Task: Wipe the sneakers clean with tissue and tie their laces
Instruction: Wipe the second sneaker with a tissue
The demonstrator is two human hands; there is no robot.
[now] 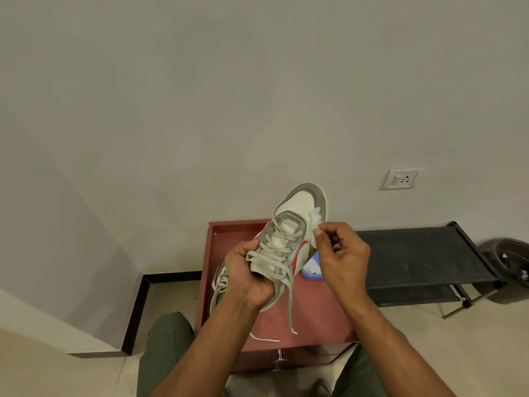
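Fingers of the left hand (pixel 248 277) are gripping the sneaker (pixel 289 242) by its heel, while the right hand (pixel 342 255) is pinching tissue (pixel 315 217) against its toe.

— What sort of place is it?
— A room in a home: plain walls, a wall socket (pixel 399 179), pale floor tiles (pixel 486 339) with dark skirting (pixel 137 308).
— Furniture?
— A reddish drawer unit (pixel 315 310), and a low black rack (pixel 423 253) beside its right edge.

— What is the left hand (pixel 248 277) holding?
— A shoe (pixel 289 239), up over the red table (pixel 315 310).
— And the right hand (pixel 342 255)?
— It pinches a tissue (pixel 316 217) against the shoe's toe.
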